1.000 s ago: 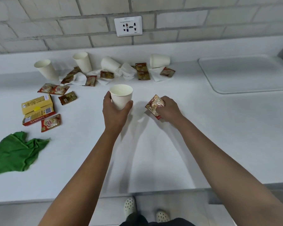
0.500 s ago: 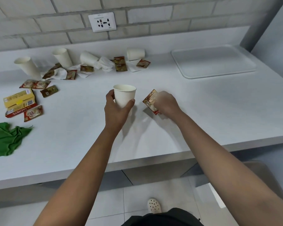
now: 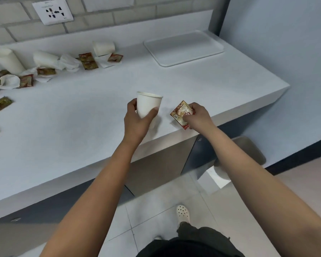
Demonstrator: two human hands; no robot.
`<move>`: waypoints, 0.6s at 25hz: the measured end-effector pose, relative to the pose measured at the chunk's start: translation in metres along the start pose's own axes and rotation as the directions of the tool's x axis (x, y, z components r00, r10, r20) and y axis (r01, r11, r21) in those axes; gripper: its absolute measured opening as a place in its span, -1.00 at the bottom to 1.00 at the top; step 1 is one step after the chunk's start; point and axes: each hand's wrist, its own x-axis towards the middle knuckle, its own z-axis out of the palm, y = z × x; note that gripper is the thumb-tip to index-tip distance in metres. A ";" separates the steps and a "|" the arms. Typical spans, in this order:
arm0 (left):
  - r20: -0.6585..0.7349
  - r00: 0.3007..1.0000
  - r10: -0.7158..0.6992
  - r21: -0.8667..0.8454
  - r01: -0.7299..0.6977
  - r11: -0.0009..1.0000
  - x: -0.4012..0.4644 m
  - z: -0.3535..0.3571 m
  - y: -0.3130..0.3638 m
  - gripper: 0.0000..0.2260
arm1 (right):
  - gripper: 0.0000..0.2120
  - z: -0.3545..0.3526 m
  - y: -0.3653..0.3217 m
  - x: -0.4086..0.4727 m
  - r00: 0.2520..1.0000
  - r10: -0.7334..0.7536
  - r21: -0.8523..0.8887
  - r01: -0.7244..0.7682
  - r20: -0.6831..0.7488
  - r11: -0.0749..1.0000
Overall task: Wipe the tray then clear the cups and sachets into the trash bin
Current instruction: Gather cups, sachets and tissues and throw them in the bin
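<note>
The left hand point(image 3: 136, 119) grips a cup point(image 3: 148, 105) above the counter point(image 3: 82, 117), the right hand point(image 3: 197, 116) pinches a sachet point(image 3: 181, 113) at its front edge, and the right forearm hides most of the bin point(image 3: 252, 151) below.

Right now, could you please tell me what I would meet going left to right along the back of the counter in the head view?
Upright white paper cup → tipped white paper cup → crumpled white napkin → brown sachets → white paper cup on its side → red sachet → white rectangular tray.
</note>
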 end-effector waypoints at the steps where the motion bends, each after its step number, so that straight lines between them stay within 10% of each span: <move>1: 0.044 0.999 0.014 0.009 -0.014 1.000 -0.005 0.013 0.005 -0.41 | -0.83 -0.011 0.007 -0.005 1.000 0.013 0.002 -0.013 -0.021 1.000; 15: 0.478 0.877 -0.047 0.262 -0.091 0.961 -0.039 0.277 0.029 -0.37 | -0.87 -0.194 0.208 0.040 0.920 0.372 0.098 -0.362 -0.122 0.927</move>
